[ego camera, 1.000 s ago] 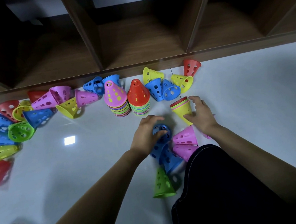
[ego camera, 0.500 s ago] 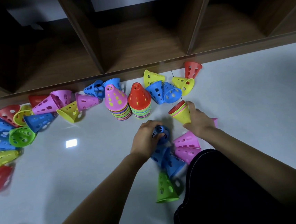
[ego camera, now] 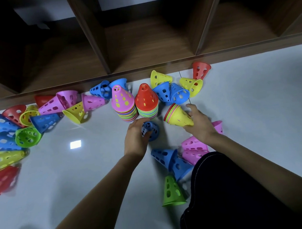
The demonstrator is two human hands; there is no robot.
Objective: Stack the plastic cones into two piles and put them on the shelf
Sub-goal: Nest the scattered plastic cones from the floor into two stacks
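Note:
Two upright piles of plastic cones stand side by side on the white floor: one topped by a pink cone (ego camera: 122, 100), one topped by a red cone (ego camera: 146, 98). My left hand (ego camera: 136, 136) grips a single blue cone (ego camera: 151, 131) just in front of the piles, lifted off the floor. My right hand (ego camera: 200, 123) holds a small tilted stack with a yellow cone (ego camera: 179, 116) outermost, to the right of the red-topped pile. The wooden shelf (ego camera: 149, 46) runs along the back, its compartments dark.
Several loose cones lie on their sides at far left (ego camera: 5, 141) and behind the piles (ego camera: 179, 94). Blue (ego camera: 169, 158), pink (ego camera: 194, 147) and an upright green cone (ego camera: 171, 190) sit near my knee (ego camera: 227, 190).
My left hand has lifted the blue cone away from the blue ones by my knee, toward the piles. My right hand has tilted and raised the yellow stack slightly.

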